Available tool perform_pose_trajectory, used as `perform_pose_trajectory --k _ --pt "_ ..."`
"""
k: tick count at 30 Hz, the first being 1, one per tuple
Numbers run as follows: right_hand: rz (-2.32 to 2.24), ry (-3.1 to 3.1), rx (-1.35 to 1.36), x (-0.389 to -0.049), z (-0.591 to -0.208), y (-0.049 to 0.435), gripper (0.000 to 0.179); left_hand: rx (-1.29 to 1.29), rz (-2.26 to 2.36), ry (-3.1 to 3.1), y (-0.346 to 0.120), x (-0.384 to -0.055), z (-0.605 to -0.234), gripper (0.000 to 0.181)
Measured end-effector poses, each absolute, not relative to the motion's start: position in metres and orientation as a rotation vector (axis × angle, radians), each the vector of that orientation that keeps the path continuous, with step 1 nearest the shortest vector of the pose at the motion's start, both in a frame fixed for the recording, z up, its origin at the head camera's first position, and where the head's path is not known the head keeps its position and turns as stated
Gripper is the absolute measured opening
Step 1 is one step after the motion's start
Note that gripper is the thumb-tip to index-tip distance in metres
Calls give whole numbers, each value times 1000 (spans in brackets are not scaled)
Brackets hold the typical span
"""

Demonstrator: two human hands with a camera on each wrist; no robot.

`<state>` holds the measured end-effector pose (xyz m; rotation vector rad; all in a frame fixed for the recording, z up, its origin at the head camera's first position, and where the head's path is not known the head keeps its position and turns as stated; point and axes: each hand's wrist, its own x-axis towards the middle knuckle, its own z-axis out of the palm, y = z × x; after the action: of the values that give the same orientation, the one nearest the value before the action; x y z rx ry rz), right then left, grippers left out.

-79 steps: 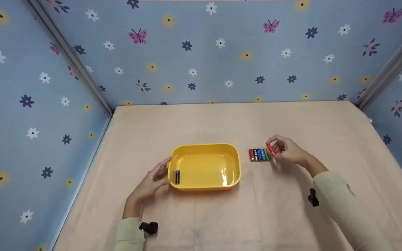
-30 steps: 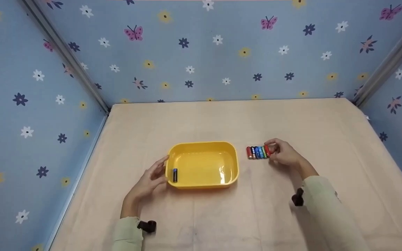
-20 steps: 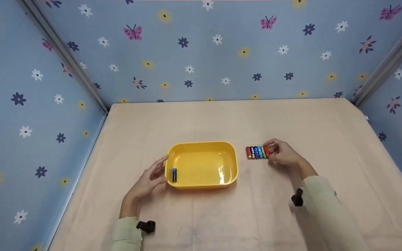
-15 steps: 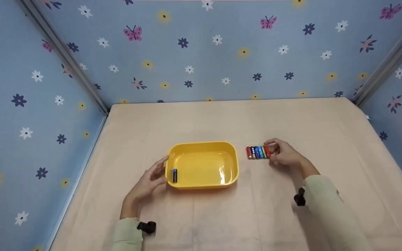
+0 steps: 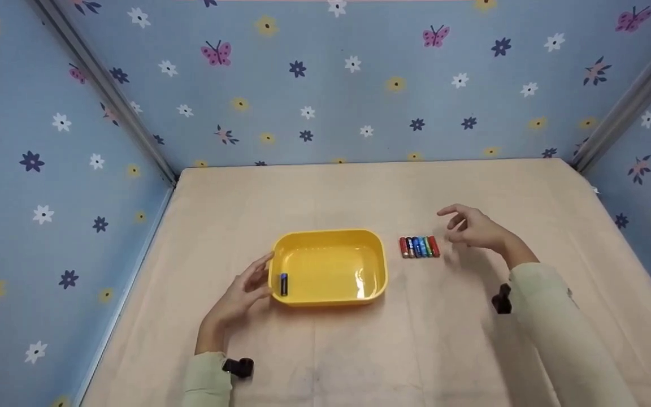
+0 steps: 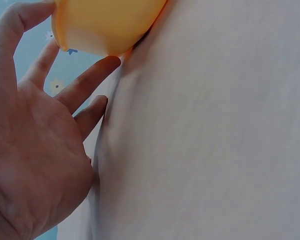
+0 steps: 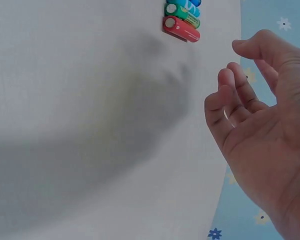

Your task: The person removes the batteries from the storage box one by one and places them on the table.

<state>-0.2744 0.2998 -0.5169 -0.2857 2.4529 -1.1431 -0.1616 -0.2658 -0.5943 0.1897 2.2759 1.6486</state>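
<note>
My left hand (image 5: 239, 297) touches the left side of a yellow plastic tray (image 5: 325, 274), its fingers extended. In the left wrist view the thumb is at the tray's rim and the fingertips are by its underside. Inside the tray, near its left wall, lies a dark battery (image 5: 284, 285) with a blue end. Right of the tray, several batteries (image 5: 417, 247) lie side by side in a row, with a red battery (image 7: 182, 29) at the right end. My right hand (image 5: 481, 230) hovers up and right of that row, fingers loosely bent and holding nothing.
A beige cloth (image 5: 359, 195) covers the table. Blue flowered panels (image 5: 337, 96) stand behind it and at both sides, with grey poles at the corners. A small black camera (image 5: 239, 368) sits on each wrist.
My right hand has set a red battery down at the right end of the row, let go, and moved up and right. My left hand stays at the tray.
</note>
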Motion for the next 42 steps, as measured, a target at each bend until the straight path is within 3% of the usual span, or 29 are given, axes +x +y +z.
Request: perform_pose_trajectory --k 16,42 --pt "-1026 2556 -440 -280 -515 256 61 323 1623 2309 -266 -165 -595 81" --pt "-936 2465 -678 -281 -503 163 51 209 1630 2325 -263 -161 -595 80"
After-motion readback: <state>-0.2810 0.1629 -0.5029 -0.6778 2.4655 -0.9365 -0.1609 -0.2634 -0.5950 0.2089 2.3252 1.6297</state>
